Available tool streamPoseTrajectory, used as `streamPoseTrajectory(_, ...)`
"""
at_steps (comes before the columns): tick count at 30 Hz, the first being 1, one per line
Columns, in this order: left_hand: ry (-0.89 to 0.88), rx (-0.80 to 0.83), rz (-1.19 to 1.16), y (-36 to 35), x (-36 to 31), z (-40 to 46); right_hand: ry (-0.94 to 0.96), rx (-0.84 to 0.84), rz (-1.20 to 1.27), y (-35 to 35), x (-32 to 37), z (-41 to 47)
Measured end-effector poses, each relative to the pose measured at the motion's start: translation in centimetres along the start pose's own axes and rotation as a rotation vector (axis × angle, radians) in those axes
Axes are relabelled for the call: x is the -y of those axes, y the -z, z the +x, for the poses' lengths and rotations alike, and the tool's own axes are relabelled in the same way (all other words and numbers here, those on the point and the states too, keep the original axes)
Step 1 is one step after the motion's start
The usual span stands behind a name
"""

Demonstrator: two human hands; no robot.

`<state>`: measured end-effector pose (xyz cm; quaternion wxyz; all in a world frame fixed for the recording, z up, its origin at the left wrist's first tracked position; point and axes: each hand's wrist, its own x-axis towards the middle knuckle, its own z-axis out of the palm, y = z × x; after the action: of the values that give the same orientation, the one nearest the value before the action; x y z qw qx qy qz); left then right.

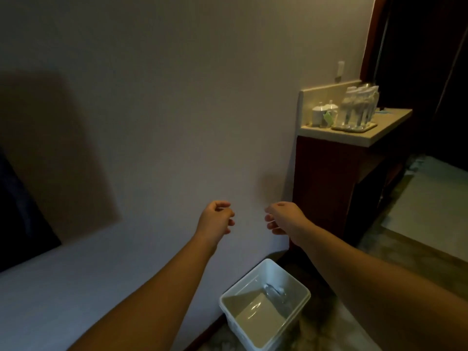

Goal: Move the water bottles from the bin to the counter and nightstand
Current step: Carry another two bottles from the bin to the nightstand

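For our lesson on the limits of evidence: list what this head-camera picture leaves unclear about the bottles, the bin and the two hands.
- Bottles on the counter: the cluster is small, clear and overlapping; no count possible.
- Bin: one bottle shows inside; dim light and glare hide whether more lie there.
- Nightstand: outside the frame.
- Left hand and right hand: fingers curled, nothing seen held; palms face away.

- Dim, warm indoor light; the wall (177, 97) carries a broad soft shadow at left
- Far right nearly black
- Soft blur throughout; edges bend
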<state>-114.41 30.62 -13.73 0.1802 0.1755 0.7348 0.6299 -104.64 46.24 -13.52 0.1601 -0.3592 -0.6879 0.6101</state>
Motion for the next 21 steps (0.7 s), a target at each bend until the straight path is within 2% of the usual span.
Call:
streamPoseTrajectory(7,0.132,0.062,0.078,-3.4,5.8,15.9,-0.119,0.004,-0.042,-2.4,-4.2,16.3)
streamPoseTrajectory(12,0.292,0.126,0.061,-6.0,13.3,25.5,-0.225,-0.013,-0.088,-4.2,-10.4,26.0)
streamPoseTrajectory(17,0.437,0.238,0.051,-11.4,26.5,34.8,-0.342,-0.081,-0.158,-5.4,-22.8,36.0)
streamPoseTrajectory(21,0.61,0.273,0.034,-16.3,41.1,39.2,-0.532,-0.184,-0.151,-6.3,-37.5,41.9)
